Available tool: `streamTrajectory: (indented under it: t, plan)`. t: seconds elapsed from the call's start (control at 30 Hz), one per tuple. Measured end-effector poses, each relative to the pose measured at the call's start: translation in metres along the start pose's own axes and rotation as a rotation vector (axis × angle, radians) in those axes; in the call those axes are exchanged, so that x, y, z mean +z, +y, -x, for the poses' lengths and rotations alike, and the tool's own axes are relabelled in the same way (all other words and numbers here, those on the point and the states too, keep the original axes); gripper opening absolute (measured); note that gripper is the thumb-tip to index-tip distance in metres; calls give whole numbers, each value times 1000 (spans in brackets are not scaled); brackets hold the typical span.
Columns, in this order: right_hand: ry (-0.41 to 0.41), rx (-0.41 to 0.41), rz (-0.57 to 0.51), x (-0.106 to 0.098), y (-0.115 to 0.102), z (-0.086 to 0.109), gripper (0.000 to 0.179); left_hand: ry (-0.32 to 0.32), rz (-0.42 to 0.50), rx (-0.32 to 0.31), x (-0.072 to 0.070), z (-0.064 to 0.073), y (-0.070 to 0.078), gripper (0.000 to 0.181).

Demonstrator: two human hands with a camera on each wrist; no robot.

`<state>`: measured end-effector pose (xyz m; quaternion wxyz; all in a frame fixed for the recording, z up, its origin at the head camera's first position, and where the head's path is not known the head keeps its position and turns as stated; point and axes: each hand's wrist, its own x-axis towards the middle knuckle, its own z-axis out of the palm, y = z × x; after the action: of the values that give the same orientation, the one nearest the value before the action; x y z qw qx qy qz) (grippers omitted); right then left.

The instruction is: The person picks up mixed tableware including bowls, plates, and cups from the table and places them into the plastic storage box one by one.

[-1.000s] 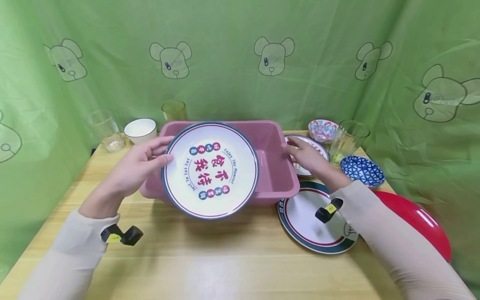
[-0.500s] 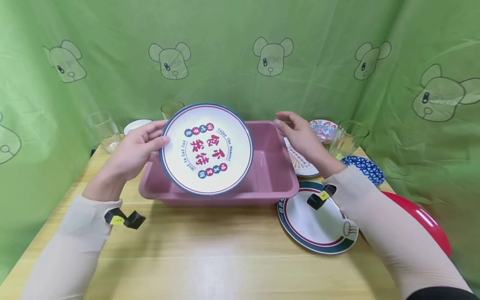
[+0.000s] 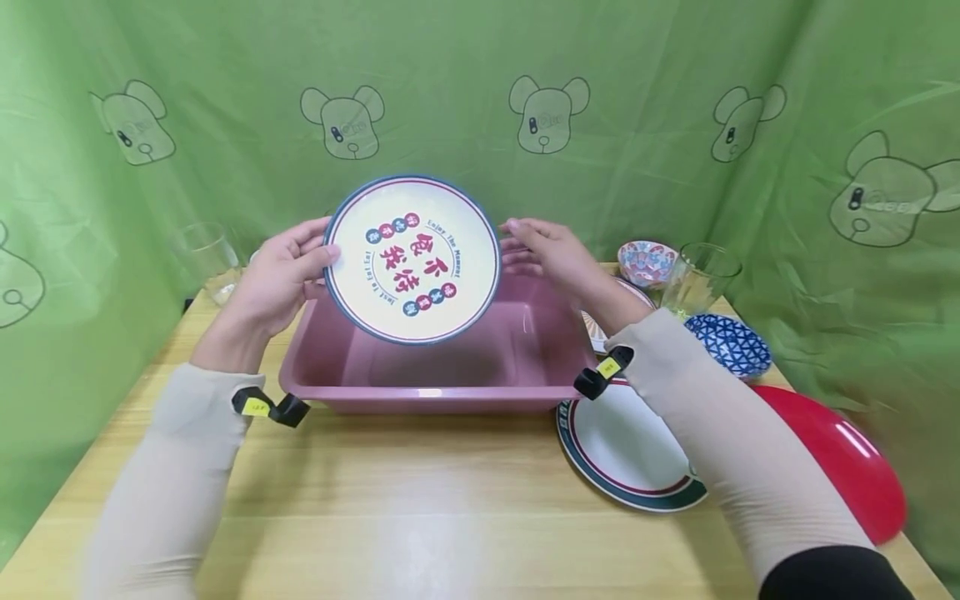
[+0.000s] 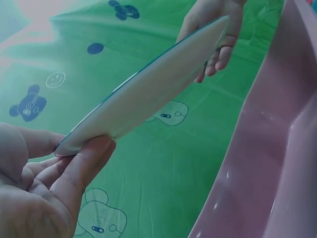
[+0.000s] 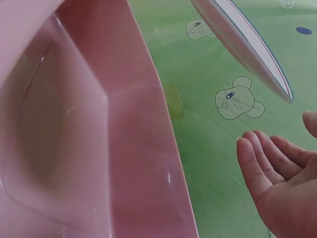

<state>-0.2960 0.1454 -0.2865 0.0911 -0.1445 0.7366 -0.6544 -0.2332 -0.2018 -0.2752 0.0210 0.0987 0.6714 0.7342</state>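
My left hand (image 3: 281, 271) pinches the left rim of a round white plate (image 3: 412, 321) with a blue-green edge, red lettering and small coloured dots. The plate is tilted, its printed face toward the head camera, above a pink plastic basin (image 3: 442, 393). In the left wrist view, the thumb lies on one face of the plate (image 4: 148, 89) and the fingers behind the other. My right hand (image 3: 551, 254) is beside the plate's right rim, fingers extended. The right wrist view shows a gap between that hand (image 5: 282, 183) and the plate's edge (image 5: 247, 44).
Right of the basin lie a large green-rimmed plate (image 3: 630, 450), a partly covered patterned plate (image 3: 596, 333), a blue-patterned dish (image 3: 727, 344), a red oval tray (image 3: 832, 450), a floral bowl (image 3: 647, 262) and a glass (image 3: 697, 279). Another glass (image 3: 210, 258) stands at the left back.
The plate has risen and moved back over the basin in my left hand. My right hand has left the basin's right rim and moved left to the plate's right side.
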Motion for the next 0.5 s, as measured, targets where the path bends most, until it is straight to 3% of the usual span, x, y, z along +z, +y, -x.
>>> streamTrajectory:
  t: [0.23, 0.5]
  plan:
    - [2, 83, -41, 16, 0, -13, 49, 34, 66, -46, -8, -14, -3, 56]
    - [39, 95, -86, 30, 6, -26, 41, 110, 130, -66, -5, -35, -8, 55]
